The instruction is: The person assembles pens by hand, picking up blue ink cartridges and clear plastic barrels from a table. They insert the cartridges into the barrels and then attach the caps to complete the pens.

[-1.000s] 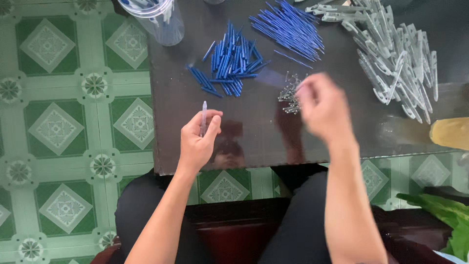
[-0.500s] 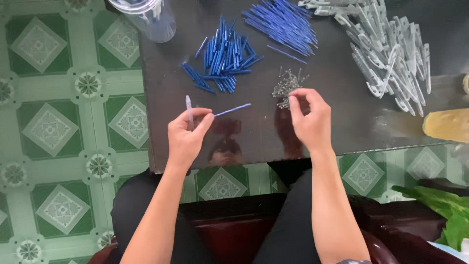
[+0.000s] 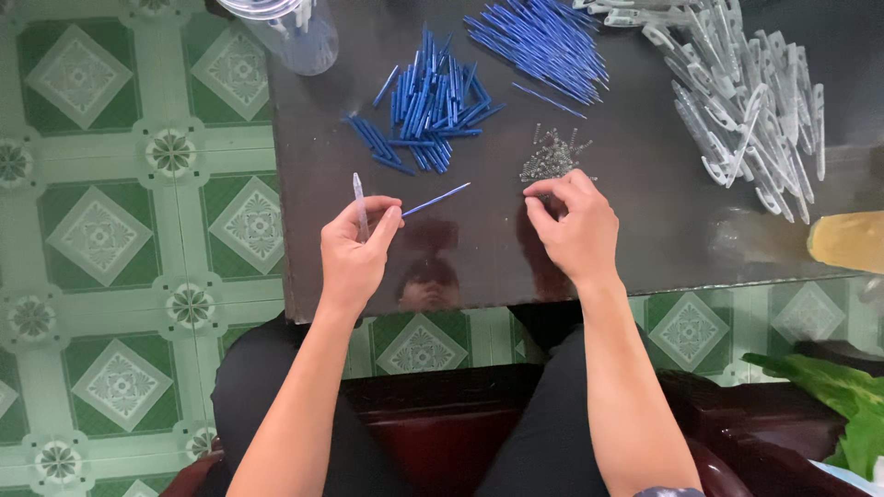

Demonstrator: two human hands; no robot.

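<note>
My left hand (image 3: 354, 253) holds a clear pen barrel (image 3: 359, 204) upright between thumb and fingers, together with a thin blue refill (image 3: 436, 199) that sticks out to the right. My right hand (image 3: 573, 224) rests on the dark glossy table (image 3: 645, 230), its fingertips pinching at the near edge of a small heap of tiny metal springs (image 3: 551, 156). Whether a spring is between the fingers cannot be seen.
A pile of short blue caps (image 3: 425, 106) and a pile of long blue refills (image 3: 543, 37) lie at the back. Clear pen barrels (image 3: 750, 97) are heaped at the right. A clear plastic container (image 3: 293, 32) stands at the back left, a yellow object (image 3: 847, 241) at the right edge.
My right hand came down from mid-air and settled at the spring heap. A blue refill has appeared in my left hand beside the clear barrel.
</note>
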